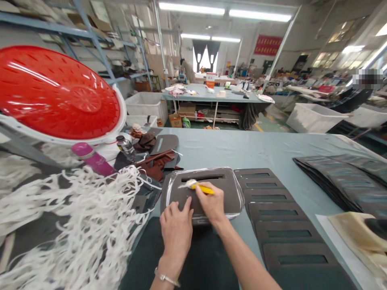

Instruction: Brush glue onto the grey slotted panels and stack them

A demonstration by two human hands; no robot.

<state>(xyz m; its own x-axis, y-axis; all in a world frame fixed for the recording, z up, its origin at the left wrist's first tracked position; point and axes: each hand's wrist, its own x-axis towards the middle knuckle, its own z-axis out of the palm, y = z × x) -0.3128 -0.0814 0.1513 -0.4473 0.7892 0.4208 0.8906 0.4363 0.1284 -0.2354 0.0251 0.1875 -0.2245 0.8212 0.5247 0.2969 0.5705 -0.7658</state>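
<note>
My right hand grips a yellow-handled brush, its whitish bristles touching a dark grey panel just below the panel's long slot. White, glue-like streaks run around the rounded edges of this panel, which seems to lie on a stack. With thumb and fingers apart, my left hand rests on the panel's front left part. To the right, several dark slotted pieces overlap in a row on the blue-green table.
White strips are heaped at left, near a pink bottle, a dark-capped bottle and brown scraps. A red basin stands behind them. Stacked dark panels lie at right. Another person is at far right.
</note>
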